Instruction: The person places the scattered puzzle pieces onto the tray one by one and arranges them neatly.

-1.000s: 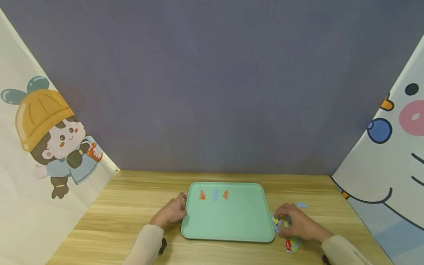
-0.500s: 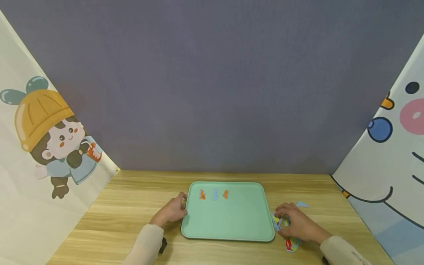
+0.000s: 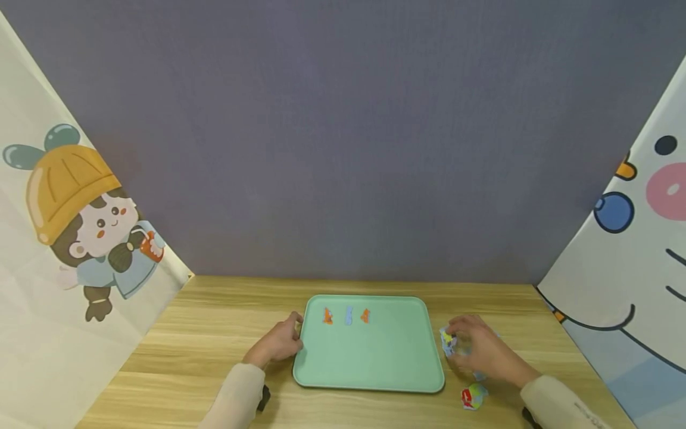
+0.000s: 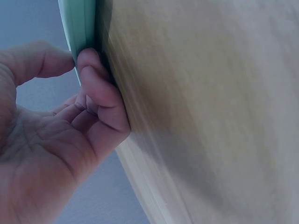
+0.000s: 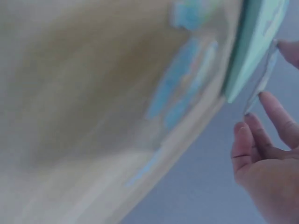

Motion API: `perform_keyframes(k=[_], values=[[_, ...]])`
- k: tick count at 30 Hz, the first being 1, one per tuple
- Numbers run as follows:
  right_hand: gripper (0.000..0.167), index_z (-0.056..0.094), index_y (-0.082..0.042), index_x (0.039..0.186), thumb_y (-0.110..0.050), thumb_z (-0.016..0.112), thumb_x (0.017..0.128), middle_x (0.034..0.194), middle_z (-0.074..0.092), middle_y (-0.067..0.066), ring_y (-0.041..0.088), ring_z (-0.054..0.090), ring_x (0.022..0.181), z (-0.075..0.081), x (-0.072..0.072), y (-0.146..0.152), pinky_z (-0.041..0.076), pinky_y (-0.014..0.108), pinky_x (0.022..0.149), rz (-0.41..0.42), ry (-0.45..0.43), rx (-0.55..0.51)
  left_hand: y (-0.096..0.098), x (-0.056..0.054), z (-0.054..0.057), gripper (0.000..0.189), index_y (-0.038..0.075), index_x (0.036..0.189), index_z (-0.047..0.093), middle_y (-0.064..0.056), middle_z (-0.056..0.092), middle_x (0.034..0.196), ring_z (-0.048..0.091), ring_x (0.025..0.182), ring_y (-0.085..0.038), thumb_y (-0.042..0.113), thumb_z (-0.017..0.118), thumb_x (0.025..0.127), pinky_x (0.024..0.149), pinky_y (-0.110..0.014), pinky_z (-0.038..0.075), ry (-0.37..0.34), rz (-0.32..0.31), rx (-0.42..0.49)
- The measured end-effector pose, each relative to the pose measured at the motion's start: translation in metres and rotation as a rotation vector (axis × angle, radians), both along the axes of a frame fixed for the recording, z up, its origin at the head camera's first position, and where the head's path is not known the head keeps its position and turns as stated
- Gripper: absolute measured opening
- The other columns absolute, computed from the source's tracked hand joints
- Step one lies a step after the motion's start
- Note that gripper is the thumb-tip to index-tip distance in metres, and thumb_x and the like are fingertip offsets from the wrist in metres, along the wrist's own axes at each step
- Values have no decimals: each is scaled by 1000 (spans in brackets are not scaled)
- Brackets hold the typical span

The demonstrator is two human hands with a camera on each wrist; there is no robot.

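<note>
My left hand (image 3: 278, 342) grips the left rim of the pale green tray (image 3: 370, 366); in the left wrist view the thumb meets the rim from one side and curled fingers from the other. Beyond the tray's right edge, my right hand (image 3: 479, 351) pinches a thin, flat puzzle piece (image 3: 448, 341) with a yellow and blue print. The right wrist view shows this piece edge-on between thumb and fingertips, raised off the table. Two orange pieces, one left (image 3: 328, 316) and one right (image 3: 365, 316), lie in the tray with a light blue piece (image 3: 349, 316) between them.
A red and green piece (image 3: 474, 396) lies on the wooden table (image 3: 214, 333) below my right hand. Several more blue-edged pieces (image 5: 173, 79) lie near it, partly hidden by the hand in the head view. A grey panel (image 3: 364, 149) stands behind the table.
My right hand has lifted the yellow and blue piece from the loose pieces and moved it slightly away from me. The left hand and the tray have stayed in place.
</note>
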State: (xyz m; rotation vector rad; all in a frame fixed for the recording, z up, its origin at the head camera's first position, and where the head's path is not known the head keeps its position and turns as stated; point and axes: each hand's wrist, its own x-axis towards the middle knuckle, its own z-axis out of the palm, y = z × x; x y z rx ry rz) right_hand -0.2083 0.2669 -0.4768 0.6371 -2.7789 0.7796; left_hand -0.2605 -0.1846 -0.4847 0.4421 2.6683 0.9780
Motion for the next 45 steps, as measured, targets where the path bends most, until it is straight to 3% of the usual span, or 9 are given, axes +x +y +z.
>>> perform_keyframes(k=[3, 11, 24, 32, 39, 45], values=[[44, 65, -8, 106, -17, 83, 66, 120, 56, 12, 38, 48, 112, 9, -1, -6, 42, 56, 88, 4, 21, -42, 0, 0, 0, 53, -5, 130, 35, -9, 59, 86, 55, 67, -18, 2, 59, 83, 57, -34, 46, -2, -3, 2], [45, 65, -9, 110, -20, 83, 70, 117, 56, 5, 26, 51, 106, 20, -8, -26, 48, 45, 80, 27, 31, -54, 0, 0, 0, 53, -3, 130, 36, -10, 60, 88, 55, 70, -18, 3, 60, 84, 60, -34, 47, -5, 9, -11], [40, 67, -7, 101, -19, 84, 66, 111, 59, 9, 31, 50, 108, -5, -43, -65, 43, 48, 88, 59, 66, -115, -1, 0, -2, 53, -2, 130, 36, -9, 60, 87, 55, 68, -18, 4, 60, 83, 58, -33, 46, -5, 22, -4], [37, 68, -6, 95, -17, 84, 64, 102, 61, 6, 30, 54, 101, -10, -65, -94, 42, 47, 88, 22, -40, -72, -1, 0, -2, 53, -3, 131, 35, -10, 61, 89, 55, 69, -18, 4, 60, 84, 58, -33, 46, -1, 12, -7], [35, 71, -3, 93, -15, 85, 64, 95, 63, 6, 30, 56, 95, -14, -83, -108, 46, 45, 83, 37, -84, -57, 1, 2, 0, 52, -4, 130, 35, -8, 60, 84, 54, 65, -17, 3, 59, 83, 56, -32, 45, 10, 9, -17], [33, 71, -1, 90, -13, 84, 62, 90, 61, 6, 29, 56, 91, -16, -90, -120, 46, 43, 82, 17, -108, -55, -1, 2, 1, 52, -3, 129, 36, -7, 59, 83, 54, 66, -17, 3, 59, 83, 57, -33, 46, 9, 7, -23]])
